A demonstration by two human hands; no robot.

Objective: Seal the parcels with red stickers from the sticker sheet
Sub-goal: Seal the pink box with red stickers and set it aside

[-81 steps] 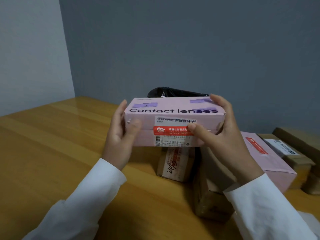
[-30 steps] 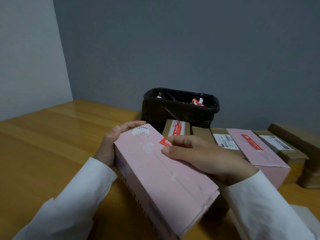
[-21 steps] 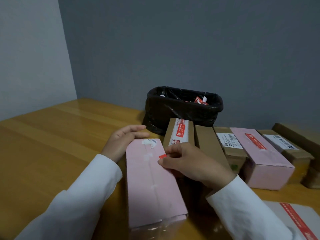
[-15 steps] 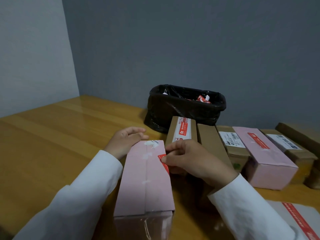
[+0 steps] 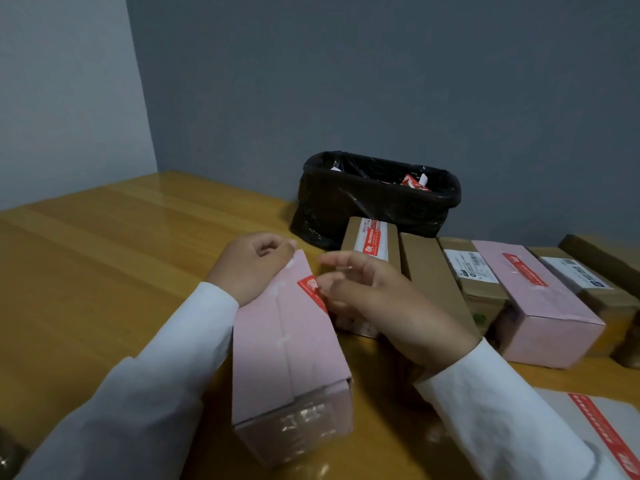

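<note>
Near the surface's (image 5: 104,258) front edge lies the pink box (image 5: 287,344); left hand (image 5: 251,263) curls on its far end, right hand (image 5: 367,292) loosely spread beside the red sticker (image 5: 311,289). Light, stiff cardboard; hold its ends.

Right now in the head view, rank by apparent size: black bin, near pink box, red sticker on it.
1. near pink box, though nearness to the camera inflates it, so it may not truly exceed the bin
2. black bin
3. red sticker, clearly smallest
</note>
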